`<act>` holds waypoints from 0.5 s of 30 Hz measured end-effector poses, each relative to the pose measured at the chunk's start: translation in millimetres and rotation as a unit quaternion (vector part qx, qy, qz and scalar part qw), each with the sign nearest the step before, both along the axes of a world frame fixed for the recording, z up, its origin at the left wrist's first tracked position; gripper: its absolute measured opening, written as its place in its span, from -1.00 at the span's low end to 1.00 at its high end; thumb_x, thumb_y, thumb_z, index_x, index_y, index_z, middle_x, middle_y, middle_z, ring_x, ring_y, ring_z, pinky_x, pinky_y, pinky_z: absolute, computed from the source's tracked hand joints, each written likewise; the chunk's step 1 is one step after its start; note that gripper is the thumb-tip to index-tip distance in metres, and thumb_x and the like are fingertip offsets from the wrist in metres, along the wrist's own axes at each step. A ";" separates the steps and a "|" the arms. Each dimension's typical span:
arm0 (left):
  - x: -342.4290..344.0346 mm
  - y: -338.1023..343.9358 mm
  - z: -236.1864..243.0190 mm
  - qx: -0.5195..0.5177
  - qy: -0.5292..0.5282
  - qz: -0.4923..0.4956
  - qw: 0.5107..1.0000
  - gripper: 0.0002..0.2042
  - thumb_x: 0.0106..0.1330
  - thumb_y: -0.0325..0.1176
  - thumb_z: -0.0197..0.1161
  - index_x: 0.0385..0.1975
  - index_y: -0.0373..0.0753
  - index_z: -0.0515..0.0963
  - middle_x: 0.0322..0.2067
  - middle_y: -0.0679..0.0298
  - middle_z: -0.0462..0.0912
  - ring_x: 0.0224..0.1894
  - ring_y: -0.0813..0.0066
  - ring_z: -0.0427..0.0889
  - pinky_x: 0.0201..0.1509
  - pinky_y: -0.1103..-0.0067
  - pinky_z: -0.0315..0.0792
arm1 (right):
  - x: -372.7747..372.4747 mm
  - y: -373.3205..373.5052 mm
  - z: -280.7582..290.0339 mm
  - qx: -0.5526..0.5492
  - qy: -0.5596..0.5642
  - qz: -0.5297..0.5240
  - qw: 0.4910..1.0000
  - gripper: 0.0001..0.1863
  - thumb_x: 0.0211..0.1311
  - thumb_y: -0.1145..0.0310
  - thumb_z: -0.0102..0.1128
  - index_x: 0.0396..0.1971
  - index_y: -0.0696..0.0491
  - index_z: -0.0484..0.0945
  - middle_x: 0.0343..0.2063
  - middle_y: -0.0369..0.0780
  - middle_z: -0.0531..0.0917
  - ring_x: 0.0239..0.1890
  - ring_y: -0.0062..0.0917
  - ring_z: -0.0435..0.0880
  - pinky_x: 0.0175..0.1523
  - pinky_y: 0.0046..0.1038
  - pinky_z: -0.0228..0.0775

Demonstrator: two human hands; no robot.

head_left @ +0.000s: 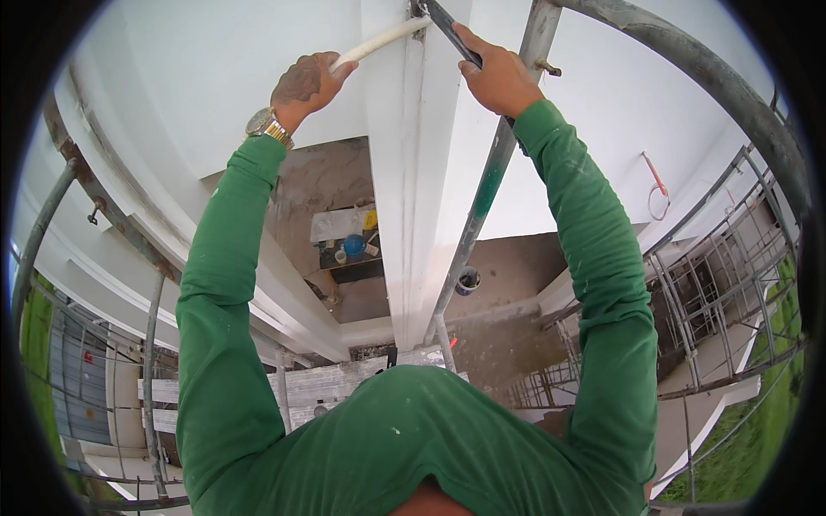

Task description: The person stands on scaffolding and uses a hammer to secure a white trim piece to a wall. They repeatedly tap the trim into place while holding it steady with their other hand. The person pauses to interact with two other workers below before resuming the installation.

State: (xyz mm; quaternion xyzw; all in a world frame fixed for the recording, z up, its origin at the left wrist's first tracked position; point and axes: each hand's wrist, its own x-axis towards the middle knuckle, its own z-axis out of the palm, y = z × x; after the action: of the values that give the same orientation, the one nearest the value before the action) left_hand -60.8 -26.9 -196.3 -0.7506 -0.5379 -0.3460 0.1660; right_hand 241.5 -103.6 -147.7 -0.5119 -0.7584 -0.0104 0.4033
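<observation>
My left hand, with a watch at the wrist, is closed round a cream-white flexible tube that rises to the top of a white wall edge. My right hand grips a long, dark bar-like tool, angled up to the same spot, where the tube's end meets a rough, unpainted patch in a narrow groove. What the tool's tip does there is too small to make out.
Grey scaffold tubes curve round me at both sides. Planks lie beneath. Far below are a work board with a blue round container and a bucket on the dirty floor, and more scaffolding at right.
</observation>
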 end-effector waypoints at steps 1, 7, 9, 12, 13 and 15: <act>-1.2 0.5 -3.4 -0.008 -0.009 0.002 1.000 -0.47 0.47 0.14 0.07 -0.33 -0.29 0.63 -0.71 0.17 0.46 -0.65 0.34 0.42 -0.49 0.37 0.33 | 0.1 -5.5 4.6 -0.075 -0.015 -0.009 0.997 -0.42 0.41 0.19 0.13 0.42 -0.24 0.33 -0.47 -0.06 0.71 -0.56 -0.19 0.65 -0.24 -0.22 0.58; 7.6 -6.6 8.2 -0.046 -0.036 0.010 0.998 -0.46 0.45 0.17 0.09 -0.34 -0.29 0.65 -0.73 0.19 0.46 -0.66 0.37 0.40 -0.49 0.37 0.32 | -2.7 4.0 0.5 0.230 0.064 0.021 0.971 -0.41 0.42 0.21 0.08 0.44 -0.17 0.28 -0.48 0.01 0.70 -0.55 -0.06 0.65 -0.25 -0.14 0.55; 4.9 -7.7 5.2 -0.038 -0.032 0.004 0.999 -0.46 0.45 0.17 0.09 -0.35 -0.29 0.65 -0.73 0.19 0.46 -0.67 0.38 0.40 -0.50 0.37 0.32 | -7.6 11.1 -21.8 0.272 0.047 0.006 0.961 -0.41 0.38 0.32 0.03 0.42 -0.11 0.31 -0.50 -0.06 0.68 -0.57 -0.26 0.66 -0.33 -0.22 0.56; 7.8 -11.4 17.6 -0.120 0.028 0.047 0.991 -0.41 0.44 0.20 0.06 -0.06 -0.29 0.66 -0.47 0.07 0.69 -0.43 0.19 0.70 -0.29 0.31 0.57 | 2.0 13.6 -19.7 -0.042 0.048 0.009 0.998 -0.40 0.38 0.29 0.05 0.43 -0.11 0.29 -0.51 -0.04 0.67 -0.56 -0.23 0.65 -0.28 -0.19 0.57; 6.6 -8.5 8.2 -0.079 0.012 0.028 0.996 -0.44 0.45 0.19 0.07 -0.15 -0.29 0.66 -0.56 0.11 0.62 -0.51 0.25 0.61 -0.36 0.33 0.49 | 7.6 10.8 -7.3 -0.103 0.071 0.012 0.992 -0.37 0.38 0.29 0.05 0.45 -0.11 0.23 -0.51 -0.02 0.67 -0.50 -0.18 0.67 -0.18 -0.15 0.56; 3.7 -3.4 0.3 0.020 -0.023 -0.007 1.000 -0.47 0.46 0.15 0.08 -0.34 -0.29 0.65 -0.73 0.18 0.47 -0.67 0.36 0.42 -0.50 0.36 0.32 | 11.6 10.8 -3.0 0.041 0.056 0.018 0.997 -0.37 0.41 0.27 0.06 0.46 -0.14 0.22 -0.59 -0.13 0.60 -0.64 -0.40 0.58 -0.40 -0.30 0.54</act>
State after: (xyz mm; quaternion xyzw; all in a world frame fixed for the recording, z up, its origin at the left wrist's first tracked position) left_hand -57.1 -30.4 -196.1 -0.7427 -0.5294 -0.3749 0.1659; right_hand 253.1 -92.7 -150.6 -0.4808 -0.7428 -0.0053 0.4658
